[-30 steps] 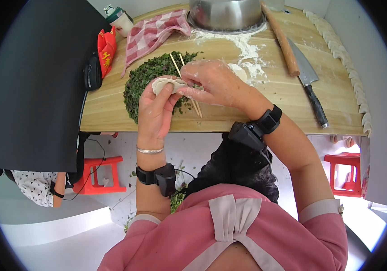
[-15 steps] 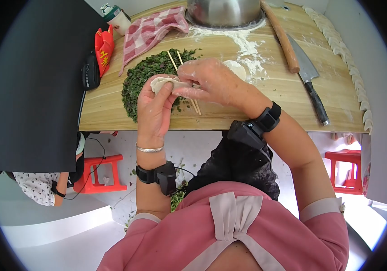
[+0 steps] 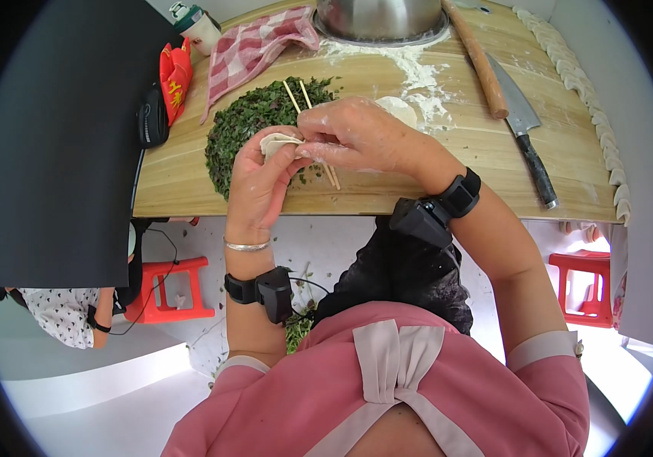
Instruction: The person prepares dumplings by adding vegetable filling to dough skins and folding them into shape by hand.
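Dumpling (image 3: 279, 143) pinched between both hands (image 3: 264, 171), partly hiding chopsticks (image 3: 332, 177) and chopped greens (image 3: 244, 126) behind.

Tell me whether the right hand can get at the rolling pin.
Probably yes: only a flat dough wrapper and loose flour lie between the right hand and the rolling pin, though that hand is busy pinching the dumpling.

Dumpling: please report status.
Left hand and right hand both gripping dumpling; chopped greens and chopsticks just beyond; nothing seen blocking the fold.
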Available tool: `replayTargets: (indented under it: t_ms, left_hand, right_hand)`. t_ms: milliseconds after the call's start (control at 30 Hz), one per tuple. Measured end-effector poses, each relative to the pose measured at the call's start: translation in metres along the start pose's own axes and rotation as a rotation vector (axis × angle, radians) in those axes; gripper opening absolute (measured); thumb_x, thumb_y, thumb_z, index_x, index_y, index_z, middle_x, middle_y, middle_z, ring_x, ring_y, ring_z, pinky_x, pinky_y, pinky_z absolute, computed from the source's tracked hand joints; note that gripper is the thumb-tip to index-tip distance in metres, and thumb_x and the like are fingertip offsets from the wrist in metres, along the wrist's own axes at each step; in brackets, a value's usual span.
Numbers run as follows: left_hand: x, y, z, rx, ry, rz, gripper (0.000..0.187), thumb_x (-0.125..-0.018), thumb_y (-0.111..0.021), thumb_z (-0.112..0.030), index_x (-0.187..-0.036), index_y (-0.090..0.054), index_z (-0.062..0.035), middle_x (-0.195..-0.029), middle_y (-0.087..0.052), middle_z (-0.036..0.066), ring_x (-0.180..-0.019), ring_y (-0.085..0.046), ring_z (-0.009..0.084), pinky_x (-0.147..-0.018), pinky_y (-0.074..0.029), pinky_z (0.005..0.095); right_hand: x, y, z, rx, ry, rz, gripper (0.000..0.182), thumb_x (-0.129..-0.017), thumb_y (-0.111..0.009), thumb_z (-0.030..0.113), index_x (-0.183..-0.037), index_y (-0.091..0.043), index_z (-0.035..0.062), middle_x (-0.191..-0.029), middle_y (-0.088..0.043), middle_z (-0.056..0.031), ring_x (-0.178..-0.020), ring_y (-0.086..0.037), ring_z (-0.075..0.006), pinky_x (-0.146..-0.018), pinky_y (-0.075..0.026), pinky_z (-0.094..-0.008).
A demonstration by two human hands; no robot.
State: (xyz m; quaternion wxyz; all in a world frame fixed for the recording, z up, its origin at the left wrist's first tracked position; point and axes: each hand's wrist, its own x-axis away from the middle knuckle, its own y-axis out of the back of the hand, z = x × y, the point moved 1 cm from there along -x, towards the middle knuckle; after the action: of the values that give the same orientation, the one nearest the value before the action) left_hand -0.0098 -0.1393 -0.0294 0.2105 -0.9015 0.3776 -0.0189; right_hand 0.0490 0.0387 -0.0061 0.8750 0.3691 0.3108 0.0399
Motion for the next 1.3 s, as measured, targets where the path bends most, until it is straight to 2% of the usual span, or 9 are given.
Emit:
replayTargets:
  t_ms: [267,333,433,567,667,767,833,1067,1300]
  left_hand:
    - [-0.001,0.002,0.003,0.061,-0.024,0.006,0.017,-0.089,-0.057,-0.003,-0.105,-0.056,-0.0008,-0.100,-0.061,0.008,-0.091,-0.061,0.0157,-0.082,-0.052,0.0309]
    - [-0.002,0.002,0.002,0.067,-0.035,0.004,0.016,-0.089,-0.057,-0.002,-0.105,-0.056,-0.0010,-0.099,-0.061,0.008,-0.091,-0.061,0.0155,-0.081,-0.052,0.0305]
    - [-0.001,0.002,0.000,0.030,0.000,0.025,0.016,-0.089,-0.057,-0.002,-0.105,-0.056,-0.0011,-0.099,-0.061,0.008,-0.090,-0.061,0.0155,-0.080,-0.052,0.0297]
    - [-0.001,0.003,0.003,-0.002,0.020,0.017,0.016,-0.090,-0.055,-0.001,-0.106,-0.055,-0.0006,-0.101,-0.061,0.008,-0.090,-0.061,0.0154,-0.079,-0.054,0.0299]
    - [-0.001,0.001,0.003,0.022,0.009,-0.013,0.017,-0.091,-0.055,-0.002,-0.107,-0.055,-0.0005,-0.102,-0.061,0.009,-0.091,-0.062,0.0157,-0.079,-0.055,0.0309]
    - [-0.003,0.001,0.002,0.063,-0.041,-0.016,0.018,-0.091,-0.055,-0.004,-0.109,-0.054,-0.0006,-0.102,-0.061,0.009,-0.092,-0.062,0.0161,-0.079,-0.056,0.0315]
    - [-0.003,0.001,0.002,0.075,-0.077,-0.014,0.018,-0.092,-0.055,-0.004,-0.110,-0.054,-0.0007,-0.102,-0.061,0.009,-0.092,-0.062,0.0163,-0.079,-0.056,0.0315]
    - [-0.001,-0.002,-0.005,-0.109,-0.014,-0.024,0.016,-0.092,-0.056,-0.005,-0.106,-0.056,-0.0001,-0.099,-0.063,0.008,-0.088,-0.063,0.0149,-0.073,-0.057,0.0272]
    - [0.001,0.002,-0.003,-0.154,0.024,-0.005,0.018,-0.090,-0.057,-0.005,-0.108,-0.056,0.0004,-0.099,-0.063,0.009,-0.087,-0.063,0.0153,-0.072,-0.056,0.0265]
  right_hand:
    - [-0.001,-0.005,0.001,-0.092,0.109,-0.095,0.026,-0.085,-0.060,0.025,-0.081,-0.053,0.0003,-0.070,-0.051,-0.0149,-0.066,-0.052,-0.0361,-0.059,-0.041,-0.0420]
    - [-0.001,-0.001,0.005,0.041,0.055,-0.064,0.023,-0.084,-0.059,0.026,-0.079,-0.056,0.0038,-0.072,-0.058,-0.0126,-0.071,-0.058,-0.0341,-0.062,-0.045,-0.0431]
    - [-0.002,0.006,0.007,0.163,-0.063,0.032,0.027,-0.085,-0.060,0.030,-0.078,-0.057,0.0041,-0.071,-0.058,-0.0123,-0.071,-0.058,-0.0340,-0.062,-0.045,-0.0427]
    - [-0.001,0.002,0.006,0.111,-0.021,0.034,0.024,-0.087,-0.058,0.027,-0.079,-0.057,0.0044,-0.072,-0.058,-0.0124,-0.071,-0.058,-0.0345,-0.062,-0.045,-0.0431]
    - [-0.001,-0.007,0.000,0.054,0.078,-0.094,0.020,-0.088,-0.056,0.024,-0.081,-0.057,0.0045,-0.073,-0.058,-0.0129,-0.071,-0.058,-0.0350,-0.063,-0.045,-0.0437]
    - [-0.002,-0.006,0.001,0.025,0.121,-0.169,0.022,-0.088,-0.056,0.018,-0.077,-0.048,0.0008,-0.069,-0.049,-0.0149,-0.066,-0.052,-0.0366,-0.058,-0.040,-0.0437]
    - [-0.002,-0.004,0.001,0.105,0.055,-0.122,0.022,-0.088,-0.056,0.025,-0.082,-0.056,0.0040,-0.073,-0.057,-0.0135,-0.071,-0.057,-0.0354,-0.063,-0.045,-0.0434]
    - [-0.001,0.004,0.006,0.216,-0.009,-0.093,0.033,-0.086,-0.058,0.036,-0.078,-0.054,0.0045,-0.070,-0.055,-0.0123,-0.068,-0.057,-0.0338,-0.061,-0.045,-0.0417]
    - [0.000,-0.004,0.001,0.111,0.063,-0.076,0.021,-0.088,-0.055,0.024,-0.084,-0.054,0.0037,-0.073,-0.057,-0.0131,-0.073,-0.058,-0.0351,-0.063,-0.045,-0.0434]
